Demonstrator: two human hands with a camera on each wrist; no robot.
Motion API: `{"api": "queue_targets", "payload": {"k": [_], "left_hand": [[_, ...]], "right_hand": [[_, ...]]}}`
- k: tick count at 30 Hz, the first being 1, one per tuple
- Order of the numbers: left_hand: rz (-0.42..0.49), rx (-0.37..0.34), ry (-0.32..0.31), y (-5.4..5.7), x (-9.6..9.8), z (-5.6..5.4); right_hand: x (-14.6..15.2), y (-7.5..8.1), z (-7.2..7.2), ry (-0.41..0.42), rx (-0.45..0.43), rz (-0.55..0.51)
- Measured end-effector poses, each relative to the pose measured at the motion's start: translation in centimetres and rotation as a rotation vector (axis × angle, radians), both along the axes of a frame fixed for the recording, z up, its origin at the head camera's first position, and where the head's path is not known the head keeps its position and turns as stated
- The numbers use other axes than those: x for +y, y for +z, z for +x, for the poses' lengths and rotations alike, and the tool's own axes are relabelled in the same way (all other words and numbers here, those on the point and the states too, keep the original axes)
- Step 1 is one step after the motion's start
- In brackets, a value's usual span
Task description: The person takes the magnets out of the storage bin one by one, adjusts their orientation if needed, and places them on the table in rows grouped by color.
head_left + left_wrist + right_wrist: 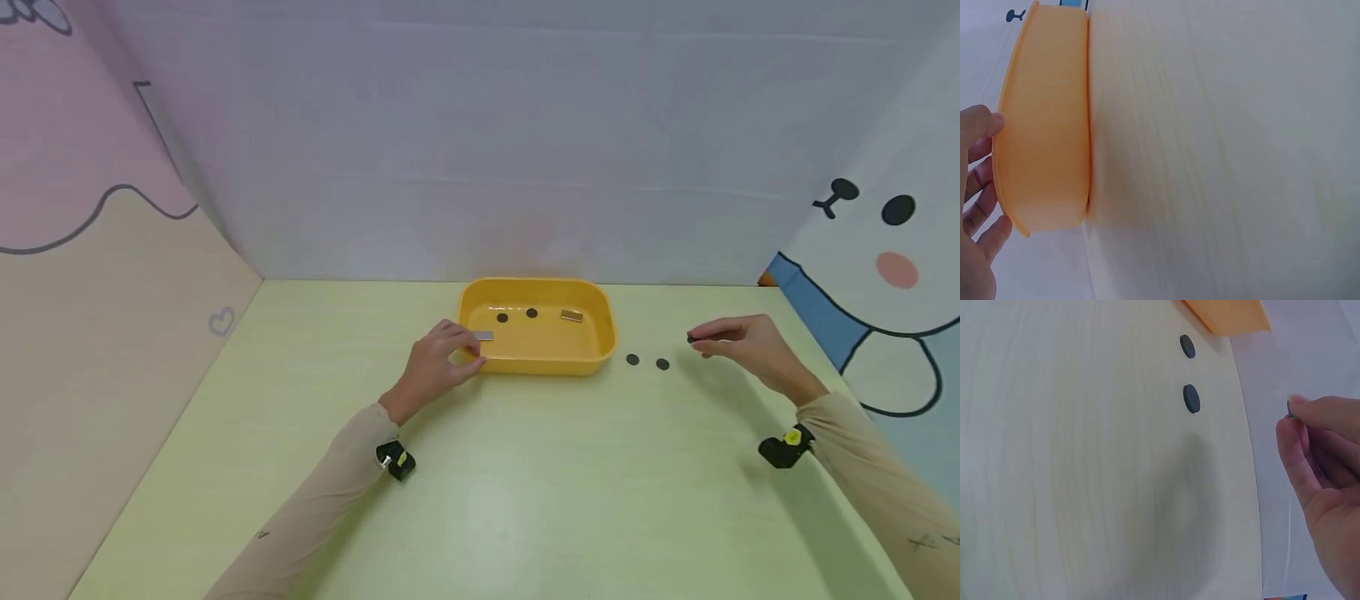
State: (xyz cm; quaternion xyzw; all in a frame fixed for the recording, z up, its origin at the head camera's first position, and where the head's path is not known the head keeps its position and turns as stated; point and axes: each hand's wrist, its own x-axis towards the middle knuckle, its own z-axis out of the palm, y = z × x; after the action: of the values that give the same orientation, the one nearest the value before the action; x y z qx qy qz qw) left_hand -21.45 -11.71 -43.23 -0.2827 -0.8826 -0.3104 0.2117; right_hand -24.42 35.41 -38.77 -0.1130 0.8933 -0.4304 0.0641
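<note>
Pinching black disc [690,338] in near-closed right fingers [720,327] over table [480,483] near its far right corner, gripping in curled left fingers [450,333] yellow tray [543,367] leftward past two loose black discs [633,359], long axis parallel to far edge.

Upright yellow tray [540,367] holding two black discs [532,313], two bars [572,316]; two discs [633,359] flat nearby; another disc [690,339] in right hand [750,343]

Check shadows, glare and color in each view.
Head: the right hand casts a soft shadow on the table, which shows a pale sheen near the front; left wrist: the tray looks more orange than in the head view; right wrist: a soft-edged shadow shows below two dark discs.
</note>
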Motion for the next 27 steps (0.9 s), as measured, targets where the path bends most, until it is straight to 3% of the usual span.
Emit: {"api": "queue_targets", "payload": {"k": [13, 27], "left_hand": [[0.003, -0.029, 0.006, 0.2, 0.0, 0.1], [0.013, -0.004, -0.001, 0.2, 0.0, 0.2]], "right_hand": [[1.3, -1.9, 0.1, -0.031, -0.053, 0.023], [1.0, -3.4, 0.1, -0.039, -0.027, 0.169]]}}
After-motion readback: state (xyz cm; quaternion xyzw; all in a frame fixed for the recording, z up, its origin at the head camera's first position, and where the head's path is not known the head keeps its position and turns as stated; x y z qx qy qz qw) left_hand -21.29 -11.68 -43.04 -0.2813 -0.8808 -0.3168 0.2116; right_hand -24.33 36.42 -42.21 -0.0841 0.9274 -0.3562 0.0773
